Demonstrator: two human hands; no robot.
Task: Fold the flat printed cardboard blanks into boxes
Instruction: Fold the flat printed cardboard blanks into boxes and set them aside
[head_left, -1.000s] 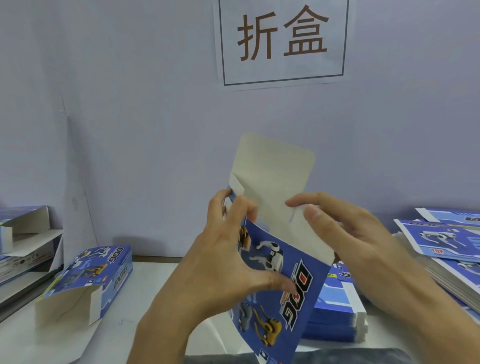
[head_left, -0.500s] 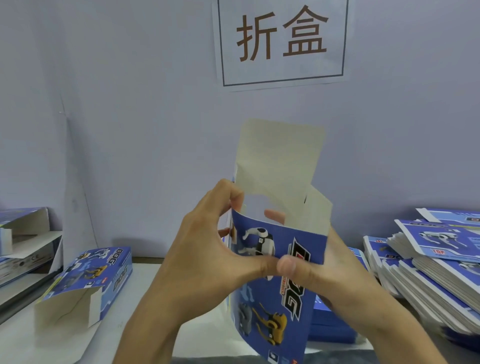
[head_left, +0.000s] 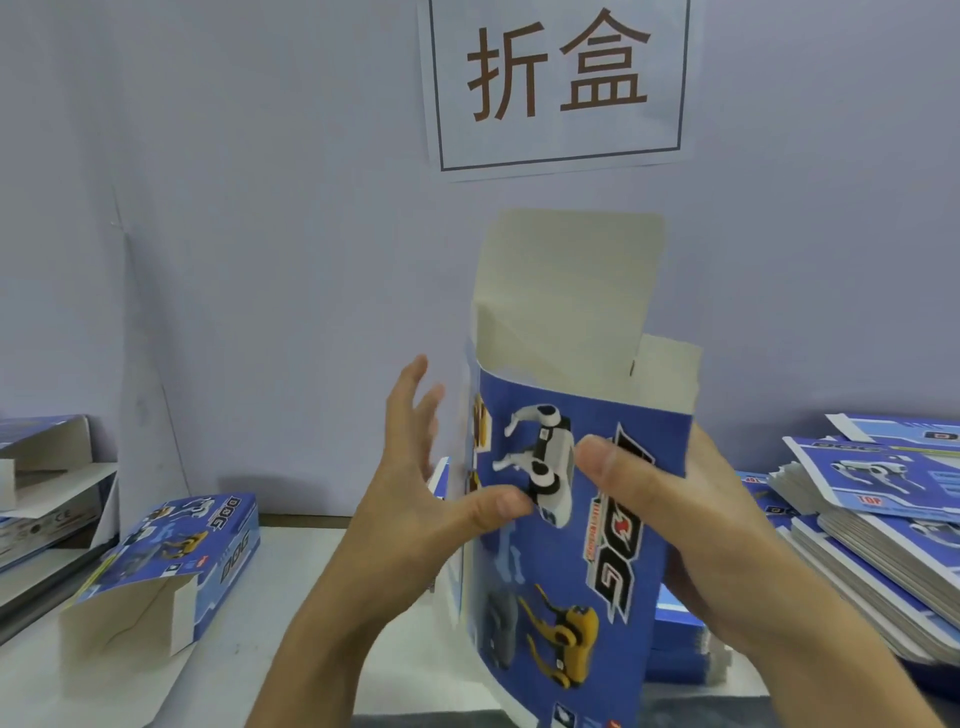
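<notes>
I hold a blue printed box blank (head_left: 566, 551) upright in front of me, opened into a sleeve, its plain grey top flaps (head_left: 566, 291) standing up. My right hand (head_left: 691, 530) grips the sleeve's right side, thumb on the printed front and fingers behind. My left hand (head_left: 415, 483) is at the sleeve's left edge, fingers spread and straight, the thumb touching the front panel near the white robot dog picture. A thick stack of flat blanks (head_left: 878, 509) lies at the right.
A folded blue box (head_left: 171, 566) lies on its side on the white table (head_left: 291, 597) at the left, open end toward me. More boxes (head_left: 41, 483) are piled at the far left edge. A lower pile of blanks (head_left: 680, 639) sits behind the held sleeve. A wall sign (head_left: 558, 83) hangs above.
The flat blank has been squeezed open into a sleeve and raised a little. My left hand has let go of its top left corner and opened; my right hand keeps its grip on the right side.
</notes>
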